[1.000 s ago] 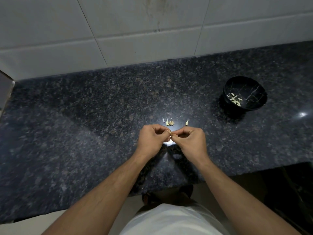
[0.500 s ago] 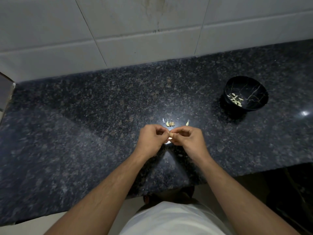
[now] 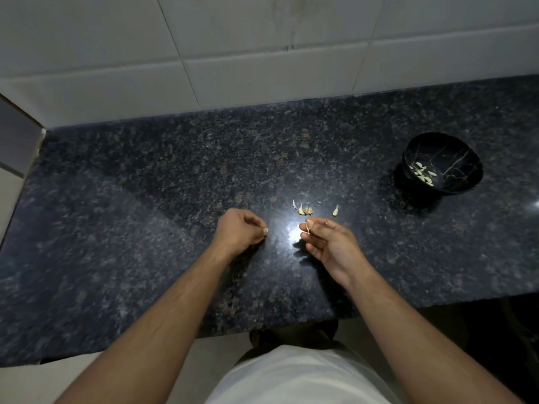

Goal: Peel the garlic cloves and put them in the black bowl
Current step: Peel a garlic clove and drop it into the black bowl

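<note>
A: Where were the two hands?

B: Both hovered over a dark speckled stone surface (image 3: pixel 145 199); they were apart, with a bright glare on the stone between them; the left hand (image 3: pixel 237 230) was curled, its fingers (image 3: pixel 256 225) pinching a small pale bit at their tips; whether that bit was clove or skin, I could not tell.

A: And the right hand?

B: The right hand (image 3: pixel 328 239) was turned palm up; its thumb and first finger pinched a thin pale garlic piece (image 3: pixel 307 227), while the other fingers (image 3: pixel 313 252) lay loosely spread below.

A: Where was the rest of the garlic?

B: A few unpeeled cloves (image 3: pixel 306 210) and scraps of skin lay on the surface just beyond the right hand; the black bowl (image 3: pixel 455 158) stood well apart at the far right, with several peeled cloves (image 3: pixel 423 173) lying inside it; white wall tiles (image 3: pixel 262 39) rose behind the surface; a white shirt (image 3: pixel 306 377) showed at the bottom edge.
</note>
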